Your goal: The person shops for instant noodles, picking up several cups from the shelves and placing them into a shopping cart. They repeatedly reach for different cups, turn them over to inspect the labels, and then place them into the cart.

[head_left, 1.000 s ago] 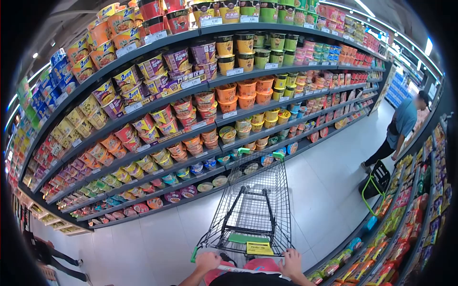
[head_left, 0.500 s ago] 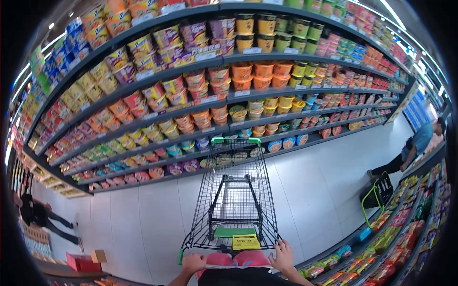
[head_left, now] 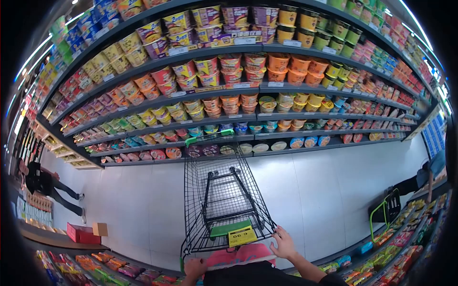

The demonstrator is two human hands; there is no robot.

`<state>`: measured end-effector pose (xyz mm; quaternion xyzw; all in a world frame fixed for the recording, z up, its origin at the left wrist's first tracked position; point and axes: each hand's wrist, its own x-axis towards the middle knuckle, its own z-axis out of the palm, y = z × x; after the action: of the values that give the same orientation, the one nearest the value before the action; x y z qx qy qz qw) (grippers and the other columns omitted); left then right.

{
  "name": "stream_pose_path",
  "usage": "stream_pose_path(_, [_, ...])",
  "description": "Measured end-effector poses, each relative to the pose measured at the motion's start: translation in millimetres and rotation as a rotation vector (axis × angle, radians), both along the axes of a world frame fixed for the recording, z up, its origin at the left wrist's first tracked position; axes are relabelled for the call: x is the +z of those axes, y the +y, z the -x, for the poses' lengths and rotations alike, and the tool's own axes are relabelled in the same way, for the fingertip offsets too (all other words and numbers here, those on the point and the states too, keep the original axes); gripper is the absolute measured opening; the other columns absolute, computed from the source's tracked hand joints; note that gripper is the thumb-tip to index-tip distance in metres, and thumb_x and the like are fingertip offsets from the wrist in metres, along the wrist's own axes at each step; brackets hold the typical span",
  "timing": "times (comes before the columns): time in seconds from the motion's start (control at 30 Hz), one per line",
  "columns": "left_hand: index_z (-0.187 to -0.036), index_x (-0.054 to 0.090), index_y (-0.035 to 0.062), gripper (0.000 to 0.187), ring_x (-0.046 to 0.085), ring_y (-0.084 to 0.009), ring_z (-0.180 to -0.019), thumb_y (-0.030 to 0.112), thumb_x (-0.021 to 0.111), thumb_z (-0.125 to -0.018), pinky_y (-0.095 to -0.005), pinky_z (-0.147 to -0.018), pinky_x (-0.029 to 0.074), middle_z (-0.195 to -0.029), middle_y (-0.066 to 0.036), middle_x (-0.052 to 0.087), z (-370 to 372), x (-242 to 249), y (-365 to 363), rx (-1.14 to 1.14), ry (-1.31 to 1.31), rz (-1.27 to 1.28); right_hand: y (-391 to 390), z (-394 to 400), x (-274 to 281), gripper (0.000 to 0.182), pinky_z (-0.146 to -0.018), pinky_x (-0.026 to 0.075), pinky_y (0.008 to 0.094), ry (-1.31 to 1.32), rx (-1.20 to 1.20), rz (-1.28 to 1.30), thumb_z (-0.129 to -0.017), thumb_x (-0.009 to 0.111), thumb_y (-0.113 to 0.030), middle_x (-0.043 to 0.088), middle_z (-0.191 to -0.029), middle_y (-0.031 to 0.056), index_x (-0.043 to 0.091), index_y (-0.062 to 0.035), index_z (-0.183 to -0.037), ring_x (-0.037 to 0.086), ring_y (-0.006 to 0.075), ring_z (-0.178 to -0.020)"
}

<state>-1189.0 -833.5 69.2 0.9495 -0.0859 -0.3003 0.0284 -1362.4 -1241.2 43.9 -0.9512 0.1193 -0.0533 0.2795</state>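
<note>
The black wire shopping cart (head_left: pixel 193 200) stands in front of me, its front end, with a green-edged rim, pointing at the shelves. A yellow price card (head_left: pixel 242 235) reading 6.90 upside down is at its near end, beside a green panel (head_left: pixel 229 229). Close to my body lies a pink item (head_left: pixel 250 252) with lettering. My left hand (head_left: pixel 194 268) is curled at the cart's near left corner, apparently around the handle; its fingertips are partly hidden. At the near right corner is my right hand (head_left: pixel 284 242), fingers spread and nothing visible in them.
Long shelves (head_left: pixel 260 88) packed with cup and bowl noodles curve across the far side. Low shelves of packets (head_left: pixel 400 238) run behind me. A person stands at the left (head_left: pixel 43 186), another at the right (head_left: pixel 424 176) near a black basket (head_left: pixel 392 206). A red box (head_left: pixel 82 233) sits at lower left.
The cart's front has swung left relative to my view, and the shelves have shifted right in it. My right hand has risen slightly; my left hand is lower. The person at right is nearer the edge.
</note>
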Motion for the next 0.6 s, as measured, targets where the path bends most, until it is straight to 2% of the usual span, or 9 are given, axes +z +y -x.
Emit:
stream_pose_path(0.23, [-0.096, 0.082, 0.0122, 0.040, 0.074, -0.0465, -0.088, 0.043, 0.056, -0.095, -0.0567, -0.083, 0.060, -0.091, -0.023, 0.076, 11, -3, 21, 0.198, -0.094, 0.051, -3, -84, 10, 0.026, -0.105, 0.049, 0.0481, -0.069, 0.155, 0.076, -0.087, 0.071, -0.020, 0.065, -0.132, 0.0175, 0.071, -0.0079, -0.110, 0.057, 0.0365, -0.138])
stream_pose_path(0.33, [-0.094, 0.081, 0.0115, 0.040, 0.074, -0.0466, -0.086, 0.043, 0.057, -0.094, -0.0567, -0.081, 0.059, -0.090, -0.023, 0.076, 8, -8, 31, 0.282, -0.117, 0.052, 2, -124, 6, 0.024, -0.101, 0.050, 0.0486, -0.135, 0.216, 0.087, -0.087, 0.070, -0.022, 0.065, -0.127, 0.0164, 0.070, -0.0066, -0.105, 0.059, 0.0351, -0.131])
stream_pose_path(0.53, [-0.092, 0.081, 0.0107, 0.039, 0.074, -0.0448, -0.084, 0.043, 0.059, -0.092, -0.0559, -0.079, 0.059, -0.085, -0.021, 0.076, -11, -15, 50, 0.421, -0.209, 0.083, 22, -213, 13, 0.017, -0.091, 0.049, 0.0438, -0.270, 0.292, 0.104, -0.084, 0.072, -0.019, 0.069, -0.111, 0.0073, 0.071, -0.0088, -0.098, 0.063, 0.0283, -0.111])
stream_pose_path(0.6, [-0.092, 0.081, 0.0105, 0.040, 0.074, -0.0441, -0.084, 0.043, 0.059, -0.092, -0.0556, -0.078, 0.058, -0.084, -0.021, 0.076, -23, -12, 55, 0.456, -0.237, 0.095, 37, -240, 16, 0.016, -0.091, 0.049, 0.0435, -0.316, 0.327, 0.112, -0.084, 0.073, -0.019, 0.068, -0.108, 0.0066, 0.070, -0.0093, -0.097, 0.063, 0.0279, -0.109])
